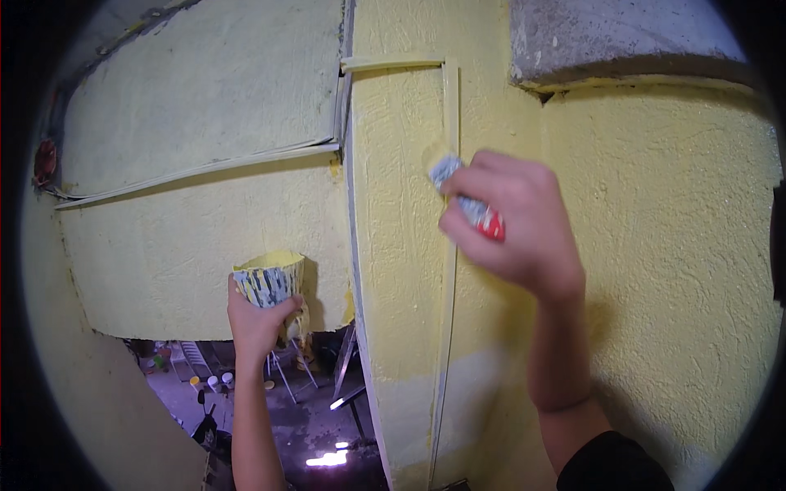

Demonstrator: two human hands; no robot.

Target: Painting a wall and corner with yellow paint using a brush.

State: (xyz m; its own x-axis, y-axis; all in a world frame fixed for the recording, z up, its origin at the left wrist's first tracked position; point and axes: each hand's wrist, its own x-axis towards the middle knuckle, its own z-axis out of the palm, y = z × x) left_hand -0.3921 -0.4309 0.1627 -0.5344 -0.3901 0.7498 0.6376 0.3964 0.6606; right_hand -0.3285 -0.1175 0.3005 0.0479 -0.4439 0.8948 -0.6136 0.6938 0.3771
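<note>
My right hand [516, 221] grips a paintbrush [476, 212] with a paint-smeared ferrule and a red handle end. Its yellow bristles touch or nearly touch the textured wall [399, 202], just left of a vertical cable trunking strip [451, 110]. Lower left, my left hand [261, 319] holds a paint-streaked cup [270, 279] with yellow paint inside its rim. Yellow covers most of the wall, while a paler patch [405, 405] shows low down on both sides of the strip.
A second trunking strip [202, 178] crosses the left wall. Top right, a bare concrete ledge [626, 43] juts out. Through an opening far below are a floor [295, 423], several small tubs [213, 383], a white chair [193, 356] and metal-legged stands.
</note>
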